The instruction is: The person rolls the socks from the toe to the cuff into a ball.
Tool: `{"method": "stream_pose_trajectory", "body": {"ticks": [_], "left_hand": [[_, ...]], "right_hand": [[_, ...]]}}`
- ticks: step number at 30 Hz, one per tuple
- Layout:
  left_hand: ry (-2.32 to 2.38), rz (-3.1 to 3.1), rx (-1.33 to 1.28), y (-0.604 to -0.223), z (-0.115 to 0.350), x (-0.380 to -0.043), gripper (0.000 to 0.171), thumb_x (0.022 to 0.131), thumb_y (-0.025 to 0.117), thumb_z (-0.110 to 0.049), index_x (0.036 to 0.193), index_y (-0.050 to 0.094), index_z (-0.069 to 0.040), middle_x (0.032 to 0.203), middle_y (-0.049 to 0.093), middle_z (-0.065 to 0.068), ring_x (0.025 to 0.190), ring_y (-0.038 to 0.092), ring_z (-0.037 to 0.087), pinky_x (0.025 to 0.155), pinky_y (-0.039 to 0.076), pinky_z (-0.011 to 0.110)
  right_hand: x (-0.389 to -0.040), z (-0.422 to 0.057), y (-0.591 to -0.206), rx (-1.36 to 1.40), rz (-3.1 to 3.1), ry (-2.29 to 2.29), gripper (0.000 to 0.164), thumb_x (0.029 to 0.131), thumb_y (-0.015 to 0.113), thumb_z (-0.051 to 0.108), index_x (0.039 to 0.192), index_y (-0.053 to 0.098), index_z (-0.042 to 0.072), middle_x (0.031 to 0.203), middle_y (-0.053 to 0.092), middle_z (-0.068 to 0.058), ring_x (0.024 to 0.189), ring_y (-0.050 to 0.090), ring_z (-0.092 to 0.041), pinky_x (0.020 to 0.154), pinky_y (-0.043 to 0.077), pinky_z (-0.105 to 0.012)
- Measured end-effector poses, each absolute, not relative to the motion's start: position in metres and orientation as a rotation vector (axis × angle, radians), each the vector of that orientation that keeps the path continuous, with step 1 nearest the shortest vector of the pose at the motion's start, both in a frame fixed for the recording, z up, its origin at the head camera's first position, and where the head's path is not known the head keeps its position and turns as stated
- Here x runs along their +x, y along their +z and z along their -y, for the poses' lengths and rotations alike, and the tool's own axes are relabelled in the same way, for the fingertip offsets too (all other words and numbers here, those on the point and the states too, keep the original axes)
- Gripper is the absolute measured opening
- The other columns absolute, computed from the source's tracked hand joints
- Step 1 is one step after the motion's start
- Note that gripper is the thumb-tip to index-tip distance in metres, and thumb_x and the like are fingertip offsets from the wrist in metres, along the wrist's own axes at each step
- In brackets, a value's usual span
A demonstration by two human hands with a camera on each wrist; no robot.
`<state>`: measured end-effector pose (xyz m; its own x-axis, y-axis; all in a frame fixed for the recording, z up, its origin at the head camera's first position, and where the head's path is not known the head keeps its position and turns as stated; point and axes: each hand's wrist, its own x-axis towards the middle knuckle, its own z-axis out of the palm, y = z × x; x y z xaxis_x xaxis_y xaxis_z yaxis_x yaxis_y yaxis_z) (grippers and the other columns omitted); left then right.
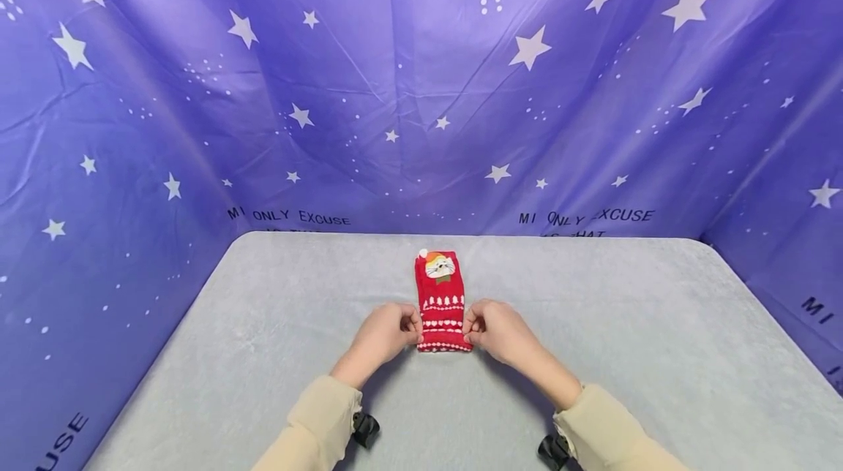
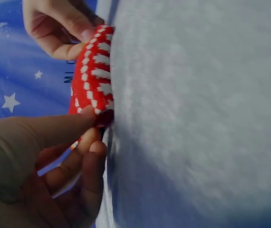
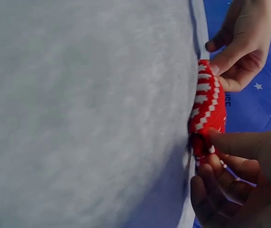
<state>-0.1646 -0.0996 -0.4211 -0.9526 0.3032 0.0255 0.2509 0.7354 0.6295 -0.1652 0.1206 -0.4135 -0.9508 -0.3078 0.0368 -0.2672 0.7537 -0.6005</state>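
Note:
A red knitted sock with white patterned bands lies folded flat on the grey table. Its far end bears a cat face in an orange hat, with a white pompom at the corner. At the near left edge, my left hand pinches the knit between thumb and fingers. My right hand pinches the opposite edge at the near right. Both wrist views show the near end of the sock bowed up a little between the two hands, with its white pattern facing the cameras.
The grey cloth-covered table spreads out around the sock. Blue-purple curtains with white stars and black lettering hang behind it and along both sides. A black wrist mount sits at the left cuff, another black mount at the right.

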Motion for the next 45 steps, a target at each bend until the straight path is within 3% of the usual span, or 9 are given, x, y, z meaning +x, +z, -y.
{"method": "stream_pose_trajectory", "body": {"ticks": [7,10,15,20,32,40,45], "left_hand": [[0.943,-2.893,0.503,-0.423,0.103,-0.158,0.013,0.077,0.082,-0.012,0.076,0.071,-0.018,0.071,0.066,-0.010,0.064,0.054,-0.001,0.063,0.045,0.019],[0.934,-2.880,0.510,-0.424,0.102,-0.157,0.018,0.073,0.087,-0.018,0.079,0.069,-0.019,0.071,0.066,-0.011,0.064,0.053,-0.001,0.063,0.044,0.019],[0.868,-2.906,0.485,-0.426,0.099,-0.158,0.029,0.069,0.091,-0.019,0.079,0.063,-0.018,0.072,0.063,-0.009,0.062,0.049,0.000,0.061,0.041,0.020],[0.789,-2.964,0.487,-0.426,0.094,-0.159,0.030,0.071,0.088,-0.017,0.077,0.058,-0.018,0.071,0.057,-0.009,0.063,0.046,0.002,0.059,0.039,0.021],[1.053,-2.866,0.438,-0.426,0.102,-0.170,0.012,0.076,0.077,-0.012,0.079,0.066,-0.015,0.072,0.066,-0.005,0.061,0.054,0.005,0.058,0.046,0.021],[1.217,-2.738,0.326,-0.428,0.103,-0.185,0.009,0.078,0.073,-0.012,0.080,0.064,-0.012,0.072,0.064,-0.002,0.061,0.054,0.009,0.056,0.045,0.023],[1.205,-2.688,0.223,-0.426,0.101,-0.193,0.008,0.080,0.072,-0.015,0.079,0.064,-0.011,0.069,0.066,-0.001,0.059,0.057,0.010,0.055,0.045,0.024]], "right_hand": [[-0.163,-0.130,-0.421,-0.510,-2.855,-1.075,0.009,0.078,0.076,0.000,0.079,0.072,0.009,0.078,0.066,0.002,0.068,0.055,-0.004,0.062,0.046,-0.018],[-0.164,-0.137,-0.424,-0.602,-2.781,-1.159,0.007,0.079,0.077,0.002,0.083,0.073,0.007,0.081,0.068,0.000,0.070,0.057,-0.004,0.063,0.049,-0.018],[-0.167,-0.138,-0.428,-0.702,-2.752,-1.149,0.022,0.072,0.086,0.010,0.087,0.070,0.007,0.082,0.067,0.001,0.074,0.058,-0.006,0.067,0.051,-0.019],[-0.167,-0.130,-0.428,-0.727,-2.899,-0.960,0.032,0.065,0.089,0.011,0.082,0.062,0.011,0.077,0.060,0.004,0.070,0.053,-0.007,0.063,0.046,-0.018],[-0.177,-0.136,-0.429,-0.587,-2.673,-1.255,0.011,0.078,0.075,0.002,0.088,0.071,0.001,0.076,0.069,-0.004,0.068,0.058,-0.007,0.062,0.052,-0.019],[-0.191,-0.136,-0.426,-0.433,-2.568,-1.308,0.011,0.082,0.070,0.005,0.090,0.071,-0.003,0.073,0.067,-0.005,0.064,0.056,-0.008,0.058,0.048,-0.021],[-0.200,-0.133,-0.420,-0.286,-2.493,-1.284,0.014,0.085,0.067,0.005,0.093,0.070,-0.006,0.075,0.070,-0.008,0.064,0.064,-0.013,0.060,0.055,-0.028]]}}
